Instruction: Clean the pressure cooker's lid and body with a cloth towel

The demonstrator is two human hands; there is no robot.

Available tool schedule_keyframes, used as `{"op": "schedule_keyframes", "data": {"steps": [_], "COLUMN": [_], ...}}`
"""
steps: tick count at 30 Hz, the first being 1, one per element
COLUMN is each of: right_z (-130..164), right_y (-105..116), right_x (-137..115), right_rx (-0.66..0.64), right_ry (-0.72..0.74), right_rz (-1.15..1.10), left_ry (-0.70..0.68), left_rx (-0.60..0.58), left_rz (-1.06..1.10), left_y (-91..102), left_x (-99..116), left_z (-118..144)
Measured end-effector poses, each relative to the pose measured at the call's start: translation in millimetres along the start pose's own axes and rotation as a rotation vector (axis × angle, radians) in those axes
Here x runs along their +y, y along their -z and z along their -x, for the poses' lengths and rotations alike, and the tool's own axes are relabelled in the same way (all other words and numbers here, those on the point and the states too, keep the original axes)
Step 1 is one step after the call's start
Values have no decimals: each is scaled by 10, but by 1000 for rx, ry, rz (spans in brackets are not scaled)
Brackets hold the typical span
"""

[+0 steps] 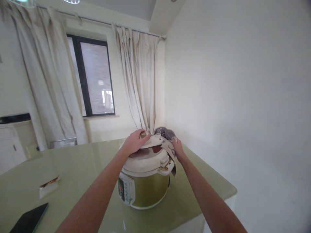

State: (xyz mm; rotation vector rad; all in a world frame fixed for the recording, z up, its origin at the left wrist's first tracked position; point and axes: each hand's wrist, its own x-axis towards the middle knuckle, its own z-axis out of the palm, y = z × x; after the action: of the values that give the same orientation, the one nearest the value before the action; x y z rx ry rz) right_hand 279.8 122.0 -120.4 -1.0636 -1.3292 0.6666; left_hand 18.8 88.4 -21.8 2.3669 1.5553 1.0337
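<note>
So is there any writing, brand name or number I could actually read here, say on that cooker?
None can be read.
Cooker, control panel: buttons and marks, too small and blurred.
Packet on the table: no legible print.
Dark tablet: blank.

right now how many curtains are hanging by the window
2. One curtain hangs left of the window; the other curtain hangs right of it, behind the cooker that both hands touch. None look hidden.
</note>
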Motion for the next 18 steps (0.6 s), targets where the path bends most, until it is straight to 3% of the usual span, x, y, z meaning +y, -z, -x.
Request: {"op": "schedule_keyframes", "data": {"steps": [2, 4, 7, 10, 14, 18], "right_z": [231, 436, 570, 399, -208, -777], "right_y": [98, 175, 158, -50, -421, -595], "right_x": [4, -93, -467, -943, -1234, -1003], "right_rx": [119, 123, -77, -299, -361, -315], "right_ry": [157, 325, 486, 537, 388, 95], "right_rz": [18, 48, 169, 469, 706, 330], "left_ry": [-7, 8, 35, 52, 62, 18], "left_rx": [-1, -15, -49, -58, -55, -38], "left_rz": [-4, -6, 41, 100, 100, 82], "left_y": [7, 17, 34, 43, 36, 32], "left_x": [2, 2, -14, -46, -87, -98], "left_z": [-3, -4, -7, -12, -6, 7]}}
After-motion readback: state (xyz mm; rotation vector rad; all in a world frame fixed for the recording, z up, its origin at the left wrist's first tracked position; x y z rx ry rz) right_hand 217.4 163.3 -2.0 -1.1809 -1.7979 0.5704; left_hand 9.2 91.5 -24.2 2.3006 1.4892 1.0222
